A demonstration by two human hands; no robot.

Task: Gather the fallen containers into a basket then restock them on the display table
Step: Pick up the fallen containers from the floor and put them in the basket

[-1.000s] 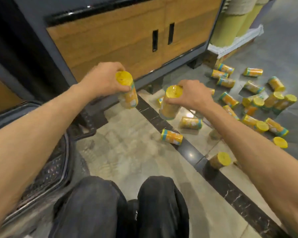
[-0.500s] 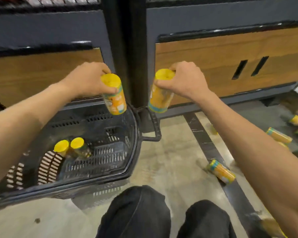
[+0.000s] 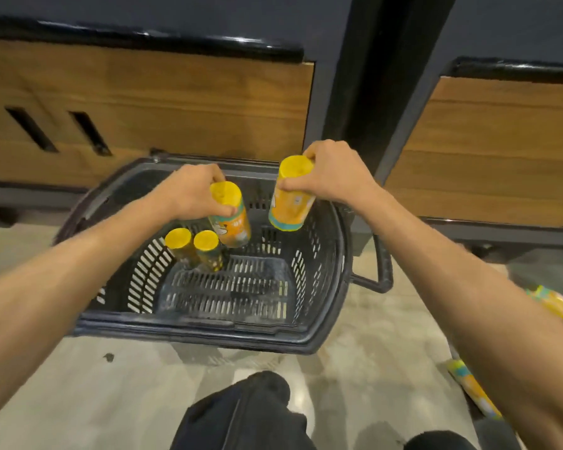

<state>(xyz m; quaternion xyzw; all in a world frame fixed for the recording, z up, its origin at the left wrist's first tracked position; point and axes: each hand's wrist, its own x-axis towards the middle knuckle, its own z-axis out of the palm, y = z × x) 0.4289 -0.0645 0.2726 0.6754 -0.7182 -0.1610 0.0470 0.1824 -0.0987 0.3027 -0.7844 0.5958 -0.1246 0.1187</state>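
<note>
Two yellow-lidded containers are held over a black basket, one in each hand.

The left hand [image 3: 189, 193] is curled round the lid end of the left container [image 3: 233, 222]. Its long axis is tilted, with the lid up at the fingers and the base angled down into the basket [image 3: 189, 324]. The right hand [image 3: 332, 177] is wrapped round the top of the right container [image 3: 291, 203], which is held near upright, base hanging below the fingers. Both are smooth cylinders with orange printed wraps and teal bands. Just below the left fingers, two standing containers [image 3: 177, 239] are seen lid-up on the slotted plastic bottom.
</note>
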